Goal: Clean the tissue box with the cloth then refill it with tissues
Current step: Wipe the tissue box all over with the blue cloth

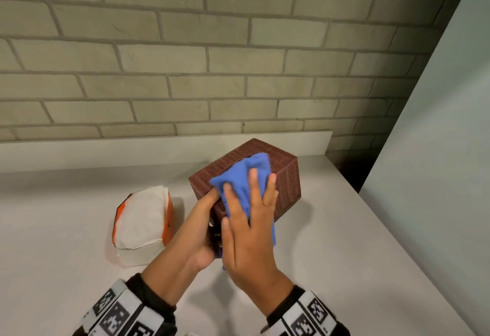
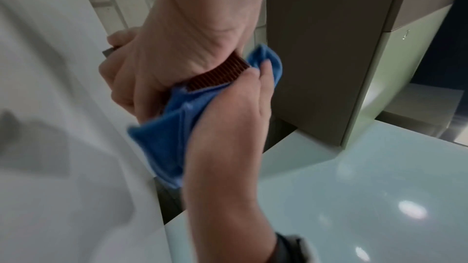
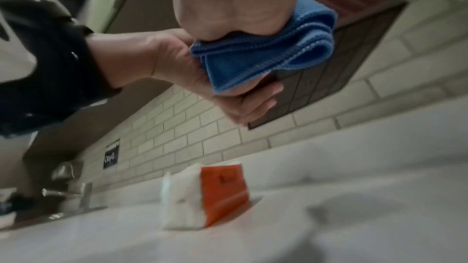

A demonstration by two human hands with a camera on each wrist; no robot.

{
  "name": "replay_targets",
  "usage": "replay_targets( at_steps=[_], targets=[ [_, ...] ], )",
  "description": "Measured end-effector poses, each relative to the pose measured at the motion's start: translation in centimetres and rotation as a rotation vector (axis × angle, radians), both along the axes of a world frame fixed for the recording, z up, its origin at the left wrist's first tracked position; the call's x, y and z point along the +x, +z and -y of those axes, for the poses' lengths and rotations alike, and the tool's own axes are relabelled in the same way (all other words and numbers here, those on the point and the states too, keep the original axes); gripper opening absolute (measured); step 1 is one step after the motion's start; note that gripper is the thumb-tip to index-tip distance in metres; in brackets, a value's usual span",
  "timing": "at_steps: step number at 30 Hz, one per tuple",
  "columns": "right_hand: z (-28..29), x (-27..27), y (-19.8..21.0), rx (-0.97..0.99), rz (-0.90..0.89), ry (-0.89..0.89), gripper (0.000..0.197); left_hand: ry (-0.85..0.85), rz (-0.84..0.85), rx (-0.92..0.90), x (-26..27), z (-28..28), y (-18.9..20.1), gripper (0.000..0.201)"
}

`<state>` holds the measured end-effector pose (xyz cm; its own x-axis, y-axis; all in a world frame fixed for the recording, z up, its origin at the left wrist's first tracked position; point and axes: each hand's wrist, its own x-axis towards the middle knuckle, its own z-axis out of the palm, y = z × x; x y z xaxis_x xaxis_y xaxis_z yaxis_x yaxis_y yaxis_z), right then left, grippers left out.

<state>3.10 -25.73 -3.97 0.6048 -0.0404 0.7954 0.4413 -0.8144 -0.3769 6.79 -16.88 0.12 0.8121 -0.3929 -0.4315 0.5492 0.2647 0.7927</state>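
My left hand [image 1: 204, 219] grips the near end of a brown woven tissue box [image 1: 287, 176] and holds it tilted above the pale counter [image 1: 344, 243]. A folded blue cloth [image 1: 238, 179] lies over the box's upper face. My right hand [image 1: 248, 203] presses it there with straight, spread fingers. In the left wrist view only a strip of the box [image 2: 217, 73] shows between the left hand [image 2: 157, 63] and the cloth [image 2: 164, 143]. In the right wrist view the cloth [image 3: 266, 53] bunches under my palm against the box [image 3: 354, 47]. A white tissue stack in a torn orange wrapper [image 1: 143, 219] lies on the counter to the left.
A grey brick wall [image 1: 212, 57] backs the counter behind a low ledge [image 1: 159, 147]. A pale partition panel [image 1: 437, 123] rises at the right, past the counter's right edge. In the right wrist view a faucet [image 3: 76, 191] stands over a sink far to the left.
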Motion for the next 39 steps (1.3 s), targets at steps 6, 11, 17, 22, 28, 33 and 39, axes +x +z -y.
replay_targets(
  at_steps=[6,11,17,22,28,33,39],
  targets=[
    [5.2,2.7,3.6,0.057,-0.247,-0.208,0.052,0.145,0.034,0.121,-0.2,-1.3,-0.4,0.063],
    [2.4,1.3,2.9,-0.083,-0.246,-0.155,0.045,0.197,0.057,0.127,-0.1,-0.9,-0.8,0.056],
    [4.4,2.2,2.2,-0.124,-0.333,-0.148,0.048,0.171,0.058,0.165,0.1,-1.3,-1.5,0.06],
    [4.5,2.9,2.9,0.016,-0.297,-0.172,0.049,0.102,0.042,0.2,0.5,-1.8,-1.8,0.063],
    [2.0,1.8,5.0,0.181,-0.211,0.073,0.047,0.031,0.142,0.268,0.6,-1.5,-1.1,0.058],
    [0.7,2.2,5.9,-0.283,-0.609,0.149,0.047,0.035,0.206,0.231,0.3,-1.5,-1.1,0.065],
    [4.0,4.3,5.8,-0.277,-0.745,-0.168,0.049,0.054,0.237,0.23,0.6,-2.9,-1.8,0.077]
  ],
)
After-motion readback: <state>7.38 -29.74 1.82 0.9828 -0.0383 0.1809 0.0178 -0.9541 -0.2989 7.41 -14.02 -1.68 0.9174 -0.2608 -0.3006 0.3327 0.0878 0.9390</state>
